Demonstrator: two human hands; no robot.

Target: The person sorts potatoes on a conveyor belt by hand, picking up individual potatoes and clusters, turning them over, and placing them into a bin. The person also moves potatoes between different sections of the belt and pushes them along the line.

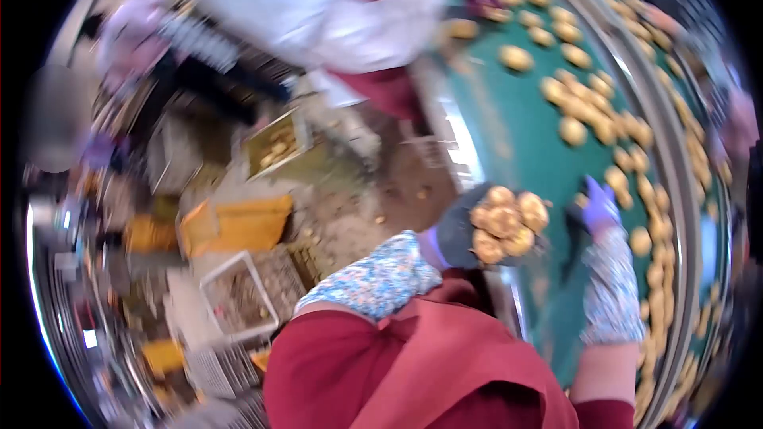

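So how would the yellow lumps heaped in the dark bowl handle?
Rounded, so the yellow lumps would probably roll if pushed. Heaped above the rim of the dark bowl, the top ones may spill if the left hand tilts it.

Potatoes [588, 111] on belt [509, 135]; container [457, 230] at belt edge; crates [238, 222] left, on floor [358, 214].

Both hands are gloved in purple, with flowery sleeves [612, 294] running down to the wrists. Left hand [435, 248] is tucked in close to the body with the elbow bent. It looks curled shut, though the blur makes it hard to be sure. Right hand [599, 206] reaches further ahead, forearm nearly straight, fingers loose and not clenched.
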